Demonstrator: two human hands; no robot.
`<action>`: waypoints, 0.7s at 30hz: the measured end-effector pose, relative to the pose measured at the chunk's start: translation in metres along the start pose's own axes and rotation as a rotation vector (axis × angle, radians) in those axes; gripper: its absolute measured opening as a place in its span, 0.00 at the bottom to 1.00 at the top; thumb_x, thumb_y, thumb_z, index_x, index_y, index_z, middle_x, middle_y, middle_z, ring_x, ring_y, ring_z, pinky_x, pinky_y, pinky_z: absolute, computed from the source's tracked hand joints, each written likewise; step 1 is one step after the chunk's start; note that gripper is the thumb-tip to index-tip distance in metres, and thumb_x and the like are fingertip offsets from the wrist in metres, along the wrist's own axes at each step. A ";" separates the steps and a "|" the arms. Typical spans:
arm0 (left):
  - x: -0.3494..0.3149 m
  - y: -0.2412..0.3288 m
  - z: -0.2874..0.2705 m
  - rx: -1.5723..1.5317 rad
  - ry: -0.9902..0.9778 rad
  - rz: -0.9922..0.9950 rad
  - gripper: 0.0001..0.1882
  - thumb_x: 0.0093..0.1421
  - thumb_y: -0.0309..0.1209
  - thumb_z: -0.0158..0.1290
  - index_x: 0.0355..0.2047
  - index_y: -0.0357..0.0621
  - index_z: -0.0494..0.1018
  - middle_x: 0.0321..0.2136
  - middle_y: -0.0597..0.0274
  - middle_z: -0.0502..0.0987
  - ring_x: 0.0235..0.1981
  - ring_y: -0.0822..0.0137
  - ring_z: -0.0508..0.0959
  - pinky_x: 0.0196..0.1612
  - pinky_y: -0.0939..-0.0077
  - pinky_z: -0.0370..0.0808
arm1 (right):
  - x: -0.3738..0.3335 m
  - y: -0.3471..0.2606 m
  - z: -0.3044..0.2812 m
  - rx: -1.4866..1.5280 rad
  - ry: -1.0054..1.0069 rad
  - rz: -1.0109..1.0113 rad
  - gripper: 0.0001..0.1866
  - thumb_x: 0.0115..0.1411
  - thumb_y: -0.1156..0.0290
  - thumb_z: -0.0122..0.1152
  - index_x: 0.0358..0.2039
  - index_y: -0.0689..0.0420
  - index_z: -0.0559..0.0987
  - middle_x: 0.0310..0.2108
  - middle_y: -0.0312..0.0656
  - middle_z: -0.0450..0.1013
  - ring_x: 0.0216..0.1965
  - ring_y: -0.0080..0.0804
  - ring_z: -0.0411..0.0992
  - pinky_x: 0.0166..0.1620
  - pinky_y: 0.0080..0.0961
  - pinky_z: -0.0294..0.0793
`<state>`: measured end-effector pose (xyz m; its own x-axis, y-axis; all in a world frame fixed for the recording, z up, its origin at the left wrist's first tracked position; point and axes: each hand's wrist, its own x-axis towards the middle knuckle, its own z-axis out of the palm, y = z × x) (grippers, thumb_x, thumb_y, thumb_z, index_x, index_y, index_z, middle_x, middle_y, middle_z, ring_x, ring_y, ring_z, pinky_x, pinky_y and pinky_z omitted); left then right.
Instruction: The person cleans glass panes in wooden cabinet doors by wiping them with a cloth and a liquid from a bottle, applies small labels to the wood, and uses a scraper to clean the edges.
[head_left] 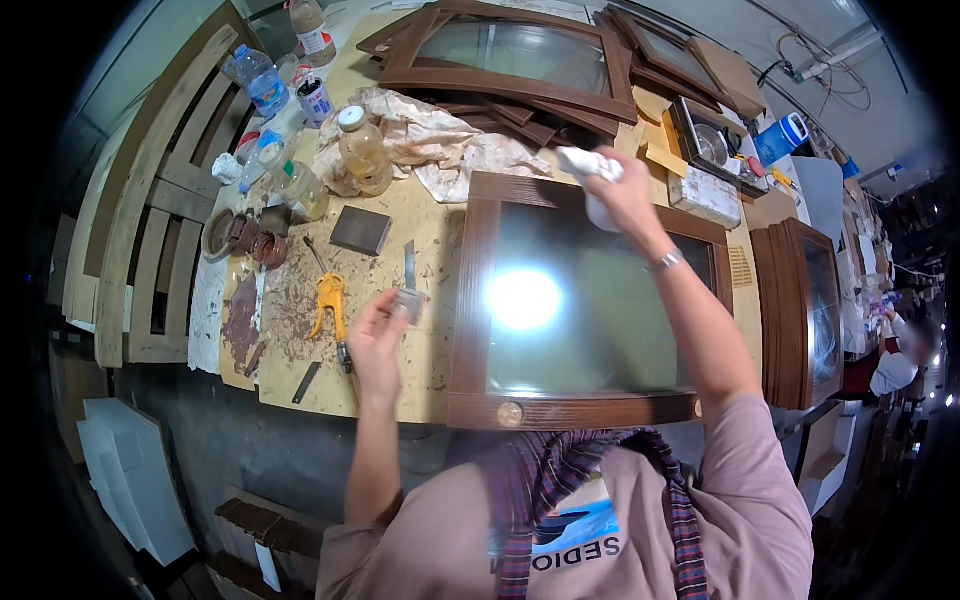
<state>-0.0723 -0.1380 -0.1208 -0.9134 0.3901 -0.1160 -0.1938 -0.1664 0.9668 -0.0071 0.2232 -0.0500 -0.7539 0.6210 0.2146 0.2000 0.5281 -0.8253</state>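
Note:
A brown-framed glass door panel (466,290) lies flat in front of me, a bright light reflected in its pane. Above its far edge, my right hand (628,196) is closed around a crumpled white cloth (588,164), slightly blurred. My left hand (376,335) is off the panel's left side, pinching a small grey pad (407,302) between thumb and fingers. Just beyond that pad is a thin metal blade (410,262); whether the two touch, I cannot tell. Left of this hand lies a yellow air blow gun (331,300). A dark sanding block (360,231) sits farther back.
Bottles of liquid, including a white-capped jar (366,160), stand at the back left beside a stained cloth (430,150). Stacked framed panels (505,85) fill the far side. More panels (785,310) stand at right, near a tray (705,145). A person (895,365) is farther right.

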 end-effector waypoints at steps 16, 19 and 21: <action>0.166 -0.133 -0.033 1.650 0.033 0.460 0.12 0.61 0.35 0.57 0.32 0.37 0.78 0.27 0.47 0.81 0.25 0.51 0.82 0.27 0.57 0.77 | -0.246 0.087 -0.145 -0.606 0.478 0.205 0.15 0.47 0.67 0.64 0.37 0.55 0.82 0.36 0.48 0.78 0.40 0.49 0.75 0.45 0.41 0.76; 0.180 -0.130 -0.036 1.995 -0.206 0.268 0.29 0.64 0.45 0.55 0.58 0.35 0.71 0.49 0.39 0.78 0.50 0.52 0.79 0.50 0.63 0.77 | -0.262 0.083 -0.142 -0.672 0.460 0.222 0.16 0.46 0.68 0.65 0.39 0.50 0.82 0.42 0.42 0.72 0.48 0.43 0.70 0.48 0.39 0.72; 0.130 -0.070 0.031 1.736 -0.201 0.195 0.25 0.65 0.42 0.53 0.53 0.34 0.73 0.45 0.44 0.80 0.47 0.51 0.80 0.49 0.67 0.77 | -0.280 0.086 -0.149 -0.707 0.529 0.182 0.17 0.45 0.69 0.65 0.39 0.51 0.81 0.42 0.43 0.72 0.48 0.44 0.70 0.48 0.40 0.72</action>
<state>-0.1668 -0.0476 -0.1970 -0.7945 0.6018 -0.0811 0.5967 0.7985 0.0802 0.3145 0.1806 -0.1036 -0.3216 0.8230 0.4683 0.7578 0.5202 -0.3938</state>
